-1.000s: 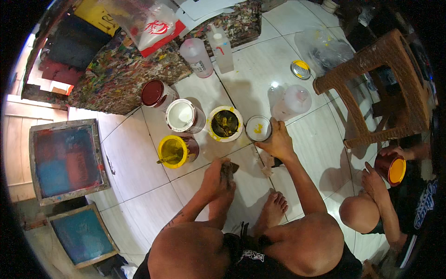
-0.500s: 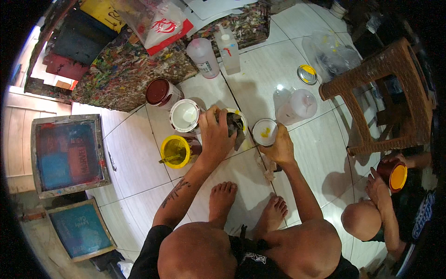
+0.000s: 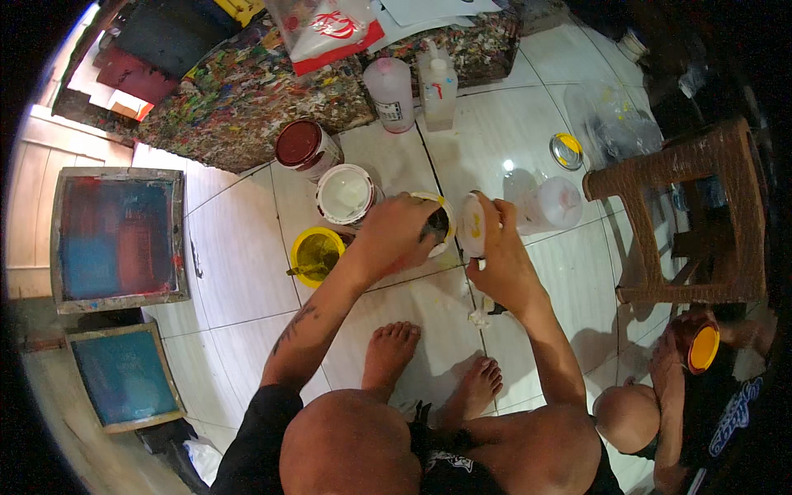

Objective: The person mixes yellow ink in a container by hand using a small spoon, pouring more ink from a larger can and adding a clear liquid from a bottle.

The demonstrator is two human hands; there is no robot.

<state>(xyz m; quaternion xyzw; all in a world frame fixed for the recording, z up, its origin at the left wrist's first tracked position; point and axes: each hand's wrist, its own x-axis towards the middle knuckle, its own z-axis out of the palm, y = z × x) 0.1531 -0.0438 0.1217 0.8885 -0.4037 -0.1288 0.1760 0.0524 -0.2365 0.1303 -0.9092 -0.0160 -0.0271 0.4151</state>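
My left hand [image 3: 394,235] is closed over the white-rimmed can [image 3: 445,221] of dark, yellow-smeared contents; what its fingers hold is hidden. My right hand [image 3: 503,260] grips a small round whitish container [image 3: 470,221] with a yellow smear, tipped toward that can. Left of my left hand stand an open white can [image 3: 342,191] and a yellow-rimmed pot [image 3: 316,247] with a stick in it. Behind these is a dark-red-lidded can [image 3: 299,145]. Right of my right hand is a translucent jug [image 3: 559,203].
Screen frames [image 3: 120,239] lean at left. A paint-spattered board [image 3: 214,111] lines the back, with two plastic bottles [image 3: 386,91] before it. A brown stool [image 3: 668,165] and loose lid [image 3: 566,150] are right; a co-worker [image 3: 685,388] holds an orange-topped can [image 3: 703,346].
My left hand has risen from near my foot to the dark-filled can. My right hand has lifted and tilted the whitish container toward it.
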